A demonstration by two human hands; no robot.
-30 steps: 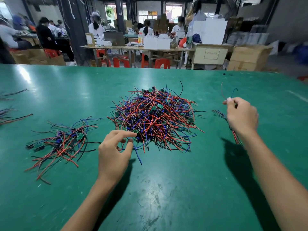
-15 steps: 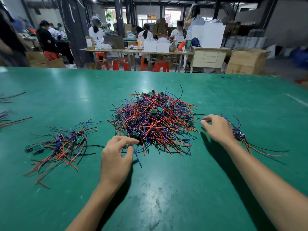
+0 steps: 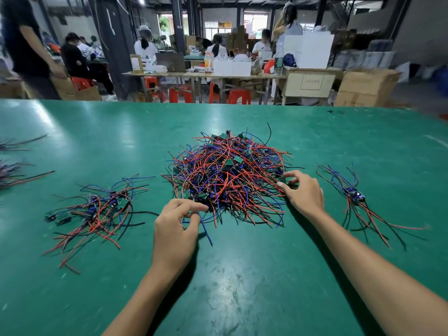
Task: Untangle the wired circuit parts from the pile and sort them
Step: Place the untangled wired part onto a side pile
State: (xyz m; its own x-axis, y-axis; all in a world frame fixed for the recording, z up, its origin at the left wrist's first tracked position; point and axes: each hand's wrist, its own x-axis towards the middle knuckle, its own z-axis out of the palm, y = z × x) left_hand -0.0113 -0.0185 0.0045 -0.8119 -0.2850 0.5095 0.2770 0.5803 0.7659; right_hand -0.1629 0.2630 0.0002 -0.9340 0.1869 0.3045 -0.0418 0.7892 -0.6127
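The pile (image 3: 228, 175) of red, blue and black wires with small green boards sits at the middle of the green surface (image 3: 242, 287), and it is again the target of both hands. A second ago the right hand (image 3: 303, 192) was out at three o'clock, raised and gripping a wired part; half a second ago it was already heading back, with that part lying on the surface behind it. Now the part lies in the small right-hand bundle (image 3: 356, 197), well apart from the pile, and the right hand has come back to the pile's four o'clock edge. That points to one more piece sorted and the next pick just beginning, though the pile looks hardly smaller, so most of the job seems still ahead. The right hand's thumb and forefinger are curled and closing on what looks like a small green board at the pile's rim; whether they have it firmly cannot be told. The left hand (image 3: 177, 229) has barely shifted, staying at the pile's seven o'clock edge, fingers bent with forefinger and thumb tips pinching a wire or part among the strands beside a blue wire (image 3: 206, 232) that trails toward six o'clock. A larger sorted bundle (image 3: 97, 212) lies out at nine o'clock.
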